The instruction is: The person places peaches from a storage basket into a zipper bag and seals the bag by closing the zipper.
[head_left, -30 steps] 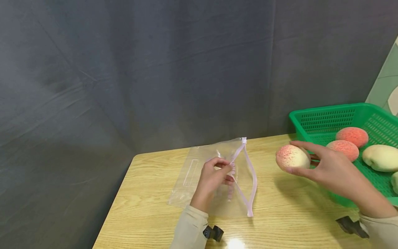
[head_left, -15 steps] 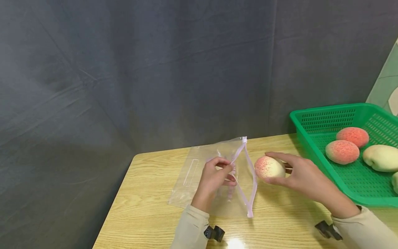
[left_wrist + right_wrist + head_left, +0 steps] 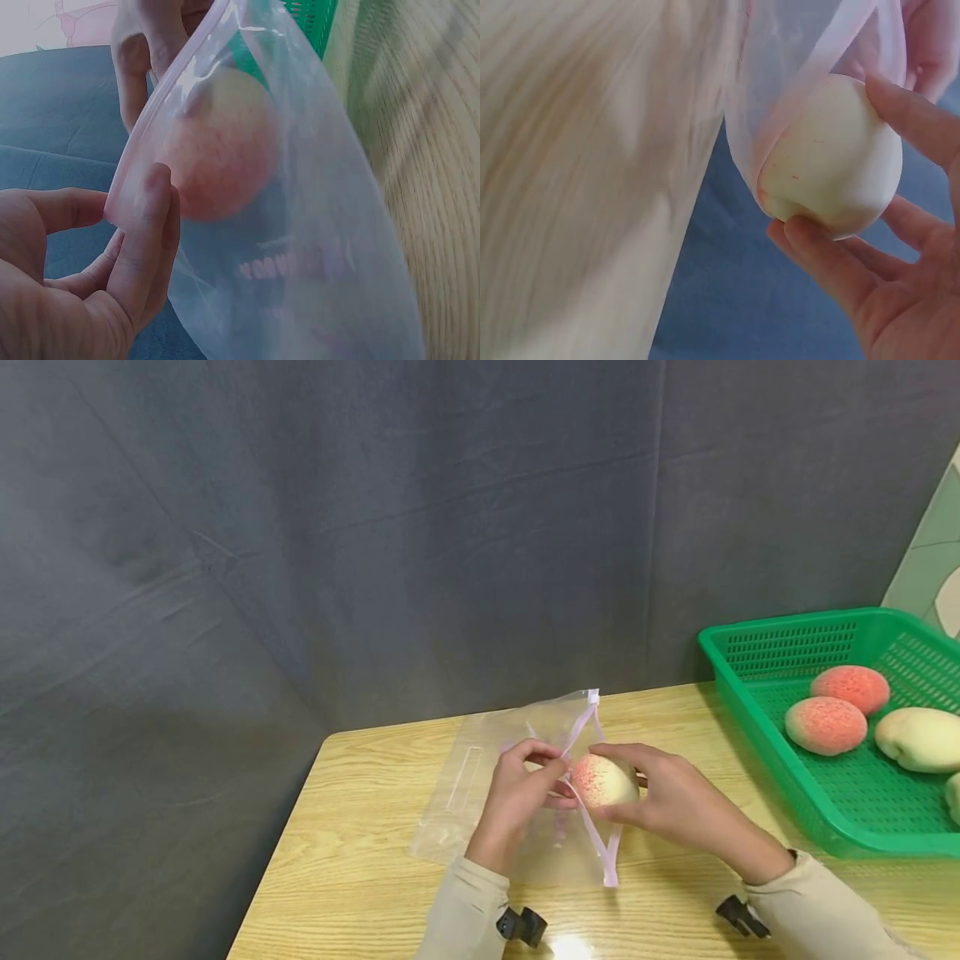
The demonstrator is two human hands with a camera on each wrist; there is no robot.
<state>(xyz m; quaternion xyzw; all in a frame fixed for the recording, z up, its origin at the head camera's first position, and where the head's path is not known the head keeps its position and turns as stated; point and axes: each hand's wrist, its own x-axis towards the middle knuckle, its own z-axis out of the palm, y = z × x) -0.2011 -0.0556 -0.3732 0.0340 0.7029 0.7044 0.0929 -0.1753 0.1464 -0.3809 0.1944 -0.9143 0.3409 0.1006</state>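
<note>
Peach (image 3: pixel 609 781): one, plump and rounded, cream-yellow in ground colour; speckled red-pink blush over the end that points into the bag. Pale side, as seen from the right wrist, carries a few red flecks and a crease near its lower end.

Location: in the mouth of a clear zip bag (image 3: pixel 461 810), between the two lilac-pink strips, blush end showing through the film from the left wrist. Bag lies near the far edge of the wood-grain table (image 3: pixel 360 852), right of the far left corner, with pink lettering and a white outlined box on its film.

Right hand (image 3: pixel 678 793): holds the peach from the right, thumb on the near side, fingers curved round the far side; forearm slants in from the table's near edge.

Left hand (image 3: pixel 528 785): pinches the bag's upper strip between thumb and fingers, the lip drawn up; wrist bent little, forearm rising from the near edge.

Also present: beige sleeves (image 3: pixel 468 906), one per arm; green slotted basket (image 3: pixel 780 793), on the table right of the bag, containing a red-pink fruit (image 3: pixel 827 726), a second redder fruit (image 3: pixel 855 687), a pale fruit (image 3: pixel 918 739) and another partly cut off by the view's edge; dark grey cloth (image 3: pixel 450 568), hanging behind the far edge.
</note>
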